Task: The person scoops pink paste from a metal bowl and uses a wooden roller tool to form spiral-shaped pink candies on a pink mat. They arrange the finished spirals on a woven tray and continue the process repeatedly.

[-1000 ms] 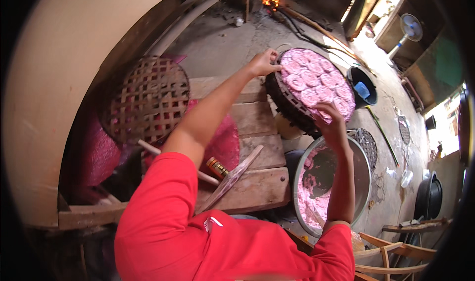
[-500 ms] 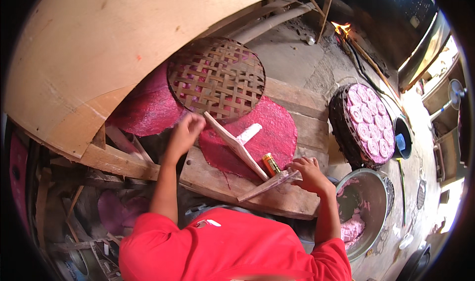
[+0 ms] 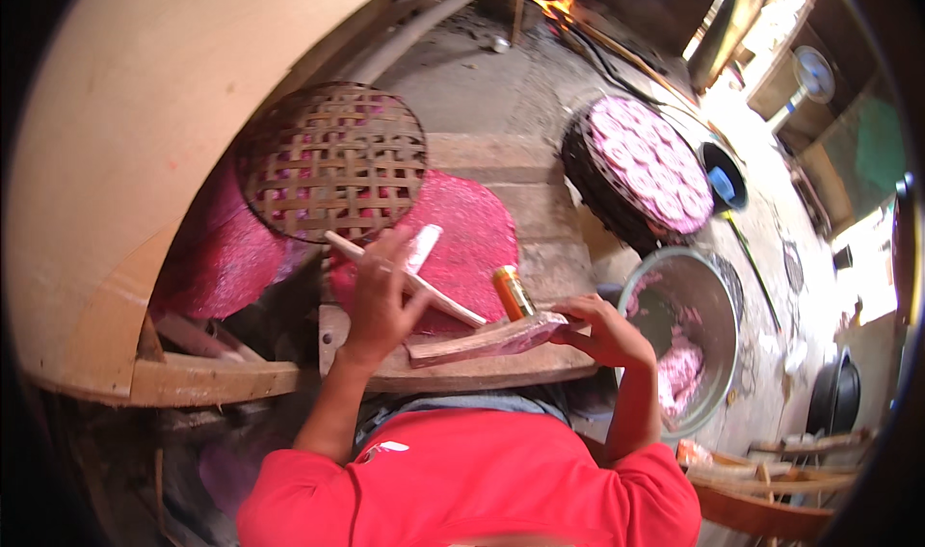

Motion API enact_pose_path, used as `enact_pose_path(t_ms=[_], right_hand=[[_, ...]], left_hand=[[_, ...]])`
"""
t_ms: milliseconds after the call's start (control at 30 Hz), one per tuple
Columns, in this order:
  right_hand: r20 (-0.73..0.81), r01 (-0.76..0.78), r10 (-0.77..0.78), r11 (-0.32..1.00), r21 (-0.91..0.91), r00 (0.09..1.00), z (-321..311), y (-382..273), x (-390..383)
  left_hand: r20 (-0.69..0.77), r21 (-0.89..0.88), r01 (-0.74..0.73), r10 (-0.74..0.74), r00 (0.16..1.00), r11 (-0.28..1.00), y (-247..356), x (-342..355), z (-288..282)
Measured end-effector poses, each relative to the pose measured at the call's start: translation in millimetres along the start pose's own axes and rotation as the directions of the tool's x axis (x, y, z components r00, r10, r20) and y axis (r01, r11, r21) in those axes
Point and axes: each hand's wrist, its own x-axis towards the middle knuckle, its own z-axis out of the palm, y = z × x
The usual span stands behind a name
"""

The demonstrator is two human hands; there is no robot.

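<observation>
My right hand (image 3: 605, 331) is closed on one end of a wooden piece (image 3: 472, 343), which slants over the near edge of a wooden bench. Behind that piece stands a small orange and yellow cylinder (image 3: 514, 293), tilted. My left hand (image 3: 379, 301), fingers apart, hovers over or touches a whitish wooden board (image 3: 446, 303); I cannot tell which. A short pale block (image 3: 425, 246) sticks out from that board. Under them a round pink-red sheet (image 3: 477, 224) lies on the bench, its far left part covered by a round woven bamboo tray (image 3: 337, 157).
A large plywood sheet (image 3: 164, 113) fills the left. To the right are a round tray of pink coils (image 3: 650, 161), a basin with pink dough (image 3: 727, 354) and a black bucket (image 3: 725, 166). A fire (image 3: 556, 5) burns at the back.
The view has shifted, so the scene sits farther left. My left hand has come over the whitish board with its fingers spreading. The wooden piece in my right hand has turned and lifted.
</observation>
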Motion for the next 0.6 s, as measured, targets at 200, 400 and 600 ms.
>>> enact_pose_path(t_ms=[200,400,600], right_hand=[[0.059,0.139,-0.148,0.982,0.125,0.987,-10.6,-31.3,-26.1],[-0.662,-0.918,0.636,0.308,-0.251,0.395,-34.4,55.6,-129.5],[-0.142,-0.972,0.986,0.056,-0.227,0.090,11.8,132.3,-196.2]], left_hand=[[0.177,-0.429,-0.309,0.415,0.892,0.849,57.2,30.2,30.3],[-0.094,-0.432,0.264,-0.334,0.938,0.862,-24.1,-10.8,24.2],[-0.056,-0.915,0.341,-0.904,0.423,0.216,-98.6,-32.6,19.7]])
